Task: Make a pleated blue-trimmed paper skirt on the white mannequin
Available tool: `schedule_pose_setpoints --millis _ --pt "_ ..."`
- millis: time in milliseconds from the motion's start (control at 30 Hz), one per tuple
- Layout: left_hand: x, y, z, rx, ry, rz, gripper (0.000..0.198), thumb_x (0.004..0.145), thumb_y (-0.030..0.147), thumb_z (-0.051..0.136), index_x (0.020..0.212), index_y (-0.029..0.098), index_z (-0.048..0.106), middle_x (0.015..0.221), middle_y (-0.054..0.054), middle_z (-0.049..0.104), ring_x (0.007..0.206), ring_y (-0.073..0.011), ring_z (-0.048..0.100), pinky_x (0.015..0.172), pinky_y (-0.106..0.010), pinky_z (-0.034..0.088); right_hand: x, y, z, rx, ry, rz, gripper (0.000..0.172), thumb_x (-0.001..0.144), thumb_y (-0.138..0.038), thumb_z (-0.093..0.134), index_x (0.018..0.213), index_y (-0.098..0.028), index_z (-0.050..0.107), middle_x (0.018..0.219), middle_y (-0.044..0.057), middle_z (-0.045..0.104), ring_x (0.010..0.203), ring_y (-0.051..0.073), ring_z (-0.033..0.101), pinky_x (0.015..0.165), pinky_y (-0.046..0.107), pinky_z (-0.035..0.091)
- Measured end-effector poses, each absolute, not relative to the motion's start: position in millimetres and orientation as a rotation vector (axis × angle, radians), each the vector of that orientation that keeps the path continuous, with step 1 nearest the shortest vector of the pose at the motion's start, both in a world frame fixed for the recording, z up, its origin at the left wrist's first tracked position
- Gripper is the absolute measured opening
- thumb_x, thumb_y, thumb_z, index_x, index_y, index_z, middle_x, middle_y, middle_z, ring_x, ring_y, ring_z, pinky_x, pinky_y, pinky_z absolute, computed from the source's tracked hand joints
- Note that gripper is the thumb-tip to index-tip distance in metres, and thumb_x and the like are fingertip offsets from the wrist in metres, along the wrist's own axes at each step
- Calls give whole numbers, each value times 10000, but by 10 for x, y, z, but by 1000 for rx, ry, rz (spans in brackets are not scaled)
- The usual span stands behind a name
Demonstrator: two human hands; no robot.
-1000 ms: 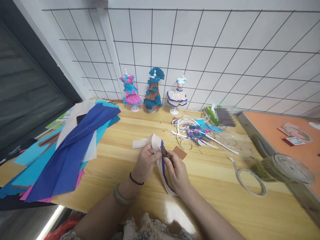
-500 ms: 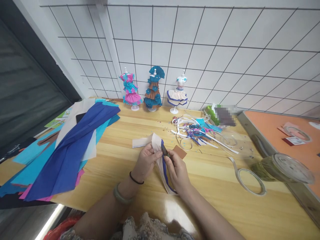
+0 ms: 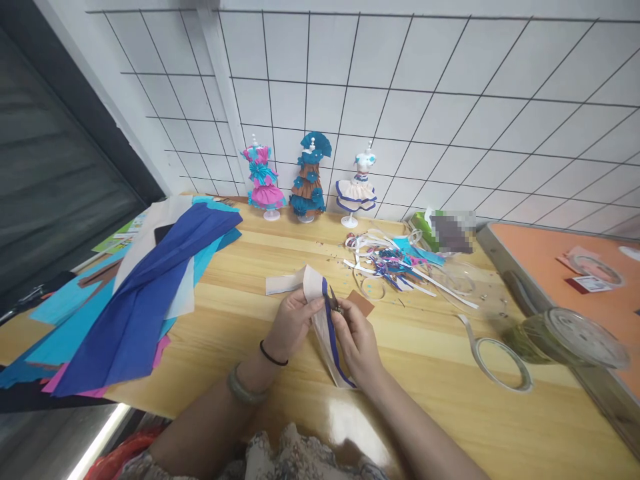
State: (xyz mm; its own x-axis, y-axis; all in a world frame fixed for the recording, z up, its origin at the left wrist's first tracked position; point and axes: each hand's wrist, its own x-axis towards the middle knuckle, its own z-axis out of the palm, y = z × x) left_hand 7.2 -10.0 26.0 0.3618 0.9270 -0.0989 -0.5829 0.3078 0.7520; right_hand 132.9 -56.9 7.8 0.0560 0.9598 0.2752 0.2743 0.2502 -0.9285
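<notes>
My left hand (image 3: 294, 319) pinches a long cream crepe paper strip (image 3: 314, 283) edged in dark blue. The strip bends over at the fingers; one end lies to the left on the table and the other hangs down between my hands. In my right hand (image 3: 356, 335) is a small pair of scissors (image 3: 334, 301), its blades pointing up and away, close beside the blue edge. The fingers cover most of the scissor handles. A brown paper piece (image 3: 361, 303) lies just behind my right hand.
Three small dress forms in paper dresses (image 3: 307, 183) stand along the wall. Crepe paper sheets (image 3: 145, 300) pile up at left. Paper scraps (image 3: 395, 260) lie at back right, with a tape roll (image 3: 525, 381) and a clear-lidded container (image 3: 565, 337) nearer, beside an orange board (image 3: 540, 253).
The scissor blades have come apart a little and sit slightly right of the blue edge. Both hands stay nearly in place; the whole view shifts slightly.
</notes>
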Motion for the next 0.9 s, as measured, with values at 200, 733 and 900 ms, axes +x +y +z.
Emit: schedule_pose_setpoints --millis 200,733,900 --pt "61 -93 248 679 572 1064 204 644 221 761 813 119 710 766 -48 725 701 -148 645 726 -266 474 1329 -587 98 -1291 -1540 708 263 923 -316 443 1132 -176 520 1030 98 662 925 202 628 804 320 485" --pt "59 -101 235 690 566 1024 204 641 241 765 794 115 716 751 -47 711 693 -133 613 739 -259 458 1319 -594 126 -1313 -1617 590 253 935 -294 420 1136 -175 517 1044 102 672 944 199 638 804 316 493" --pt "52 -84 215 679 564 1020 185 652 224 756 800 120 717 755 -42 712 715 -132 619 760 -257 451 1318 -594 134 -1322 -1644 540 247 936 -287 413 1127 -181 528 1027 99 679 937 203 646 803 320 501"
